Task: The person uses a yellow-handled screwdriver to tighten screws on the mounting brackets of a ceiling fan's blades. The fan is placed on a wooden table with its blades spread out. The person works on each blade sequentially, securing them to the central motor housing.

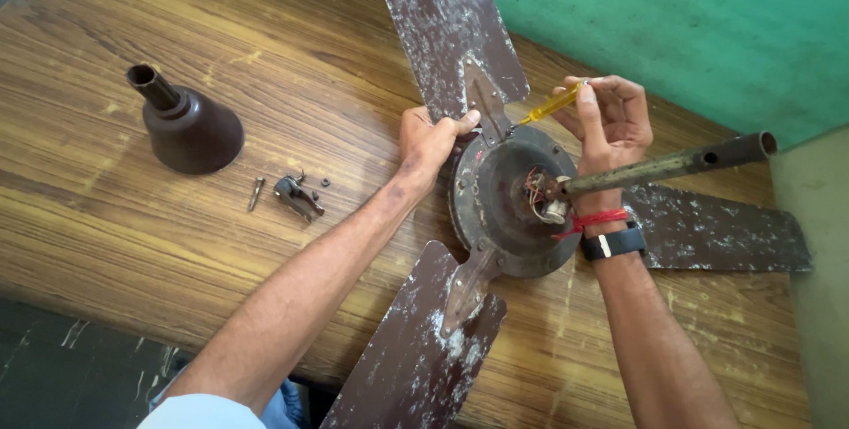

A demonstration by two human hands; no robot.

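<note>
Screwdriver: yellow-handled screwdriver (550, 107), held slanted, tip down at the bracket of the upper blade (447, 22), where that blade meets the motor housing (508, 203).
Right hand: right hand (608, 119) closed around the screwdriver handle, fingertips pinching its upper end.
Left hand: left hand (431, 141) pressed on the root of the upper blade, thumb lying across the bracket, fingers curled at the housing rim.
Fan: old brown ceiling fan lying on the wooden table (133, 217); three worn blades spread from the round housing; wires (533, 192) exposed at its centre.
Down rod: metal rod (672, 164) projecting from the hub, crossing in front of the right wrist.
Loose parts: brown canopy cover (187, 124) well to the left; a bolt (256, 193) and small clamp piece (298, 196) between cover and fan.
Wall: green wall (690, 22) behind the table.
</note>
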